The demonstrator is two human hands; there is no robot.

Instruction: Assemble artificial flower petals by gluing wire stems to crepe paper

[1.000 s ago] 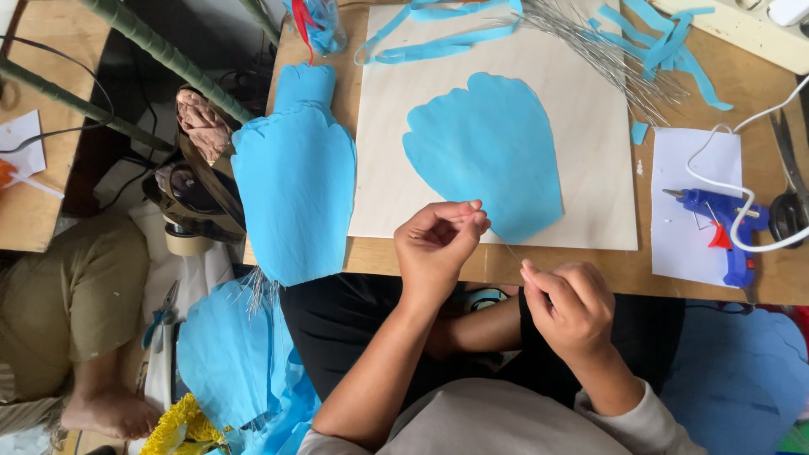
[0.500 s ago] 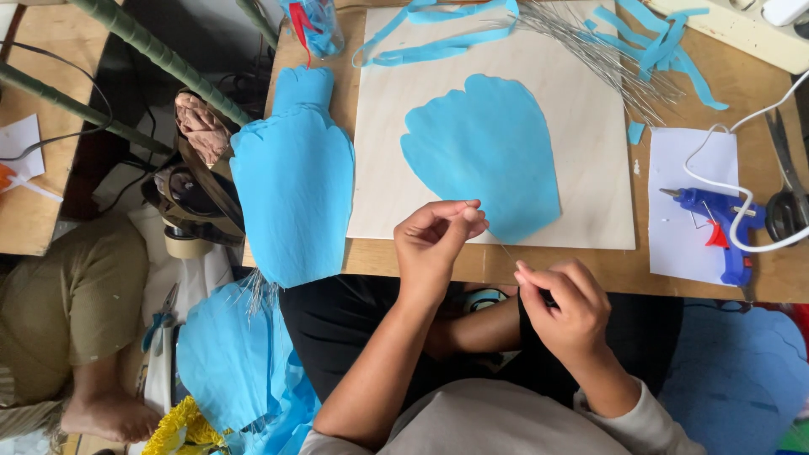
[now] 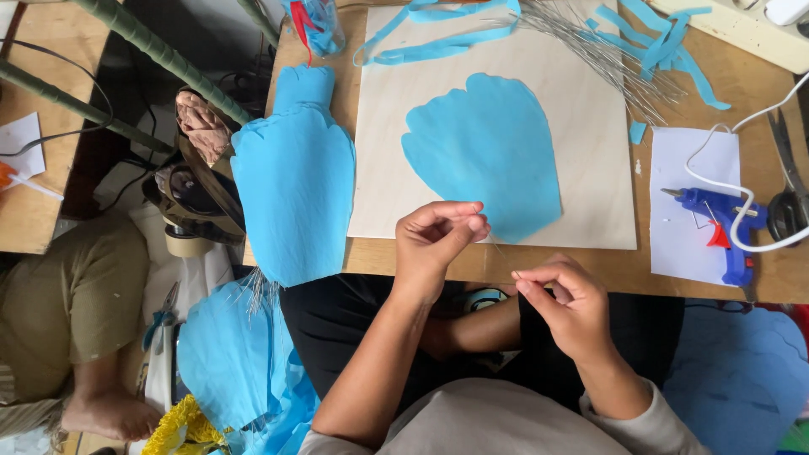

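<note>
My left hand (image 3: 438, 238) pinches one end of a thin metal wire (image 3: 499, 251) at the near edge of the wooden table (image 3: 750, 101). My right hand (image 3: 569, 305) pinches the wire's other end, lower and to the right, over my lap. Just beyond my left hand a blue paper petal (image 3: 484, 152) lies flat on a pale square board (image 3: 590, 160). A second, larger blue petal (image 3: 295, 185) hangs over the table's left edge.
A blue glue gun (image 3: 716, 223) with a white cord rests on white paper at the right, scissors (image 3: 788, 198) beside it. A bundle of thin wires (image 3: 607, 50) and blue paper strips (image 3: 438, 29) lie at the back. Another person's legs (image 3: 76, 320) are at the left.
Both hands stay pinched on the wire. My right hand has shifted slightly down and left; my left hand has barely moved.
</note>
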